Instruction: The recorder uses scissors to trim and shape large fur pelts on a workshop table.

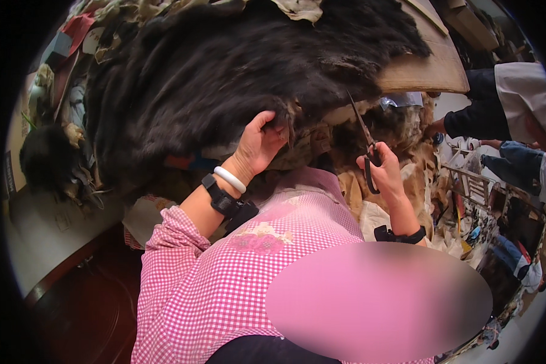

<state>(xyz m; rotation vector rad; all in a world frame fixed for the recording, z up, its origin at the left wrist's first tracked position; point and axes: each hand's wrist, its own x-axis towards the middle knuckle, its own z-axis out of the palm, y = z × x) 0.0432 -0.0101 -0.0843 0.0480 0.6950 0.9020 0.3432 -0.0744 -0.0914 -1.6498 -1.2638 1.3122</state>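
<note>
A large black fur pelt (pixel 194 73) spreads over the work surface and hangs over its near edge. My left hand (pixel 259 145) is closed at that edge, thumb and fingers pinching a ragged bit of the fur. To the right, my right hand (pixel 385 170) grips a pair of scissors (pixel 369 136) by the dark handles. Their long blades point up and away, a little apart from my left hand, with the tips beside the pelt's lower right edge. Whether the blades are parted is hard to make out.
A bare wooden board (pixel 424 73) sticks out at the right of the pelt. Tan hides (pixel 415 182) are heaped below it. A smaller black fur piece (pixel 48 161) lies at left. Other people (pixel 522 103) are at the right, near a wooden stool (pixel 470 185).
</note>
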